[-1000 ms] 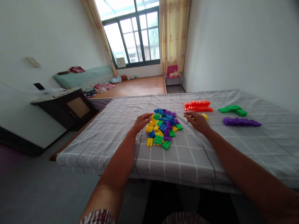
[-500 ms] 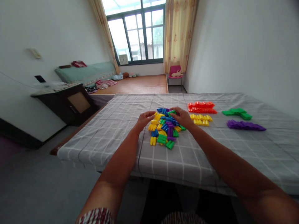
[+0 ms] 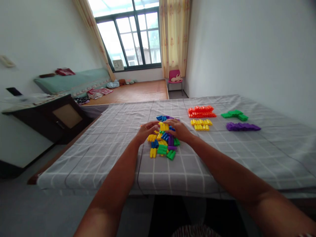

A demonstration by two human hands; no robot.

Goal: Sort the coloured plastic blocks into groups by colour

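Between my two hands is a yellow plastic toy block (image 3: 163,126), raised over a mixed pile. My left hand (image 3: 146,131) is closed on its left side with thumb and fingertips. From the right, the fingers of my right hand (image 3: 179,130) pinch the same block. Underneath and around lie yellow blocks (image 3: 153,152), green blocks (image 3: 162,149), blue blocks (image 3: 154,144) and purple blocks (image 3: 171,140), loosely heaped. Part of the pile is hidden behind my hands.
Sorted by colour to the right lie joined orange-red blocks (image 3: 201,112), yellow rows (image 3: 201,124), green blocks (image 3: 235,114) and a purple row (image 3: 243,126). All rest on a grey checked tablecloth (image 3: 98,144). A dark cabinet (image 3: 59,120) stands at the left.
Both hands have come closer together over the pile, and a yellow block is now held up between them. The view has turned slightly right.
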